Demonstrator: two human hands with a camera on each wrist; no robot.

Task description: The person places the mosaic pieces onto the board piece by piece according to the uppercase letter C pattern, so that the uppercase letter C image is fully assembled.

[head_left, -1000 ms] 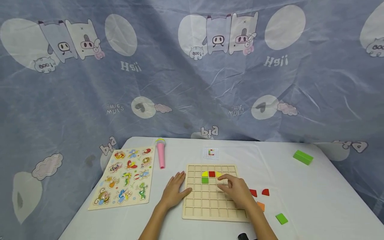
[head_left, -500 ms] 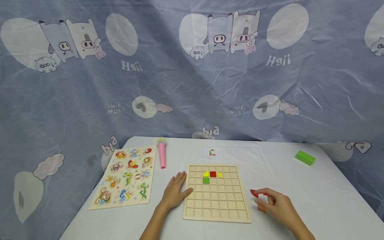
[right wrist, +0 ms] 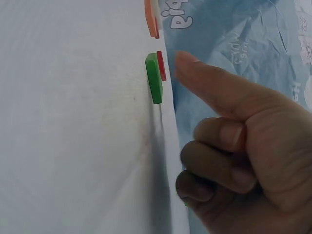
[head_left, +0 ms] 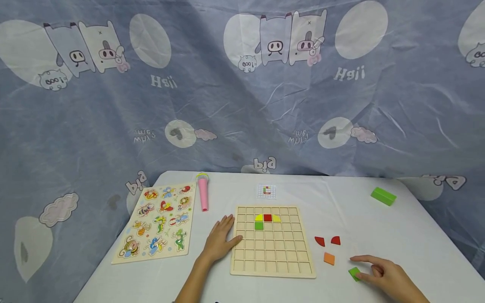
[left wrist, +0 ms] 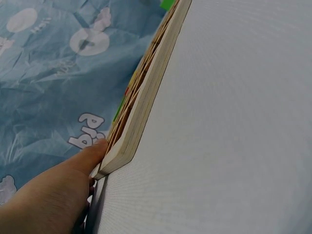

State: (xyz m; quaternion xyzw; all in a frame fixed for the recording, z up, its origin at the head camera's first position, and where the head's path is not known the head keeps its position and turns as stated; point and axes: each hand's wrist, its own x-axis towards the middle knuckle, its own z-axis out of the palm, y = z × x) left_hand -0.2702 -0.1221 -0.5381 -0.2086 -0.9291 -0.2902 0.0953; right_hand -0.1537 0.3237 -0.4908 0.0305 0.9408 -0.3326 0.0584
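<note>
In the head view my left hand (head_left: 220, 239) rests at the left edge of a wooden grid board (head_left: 273, 269), fingers extended and thumb over the rim. The left wrist view shows that thumb on the board's edge (left wrist: 139, 114). The board carries a red square tile (head_left: 267, 217) between two yellow curved tiles (head_left: 259, 218), with a green square tile (head_left: 259, 226) below the left one. My right hand (head_left: 390, 277) is over the table at a loose green tile (head_left: 353, 272); its thumb overlaps the tile, the index finger stretches out apart from it, and the other fingers curl in.
Between board and right hand lie an orange tile (head_left: 329, 258) and two red quarter-round tiles (head_left: 335, 240). A pattern card (head_left: 267, 191) is behind the board. A pink toy microphone (head_left: 203, 195) and an insect puzzle board (head_left: 151, 229) lie left; a green block (head_left: 383, 196) sits back right.
My right hand has moved from over the board, past the red and orange tiles, right and toward me to the loose green tile. My left hand stays on the board's edge.
</note>
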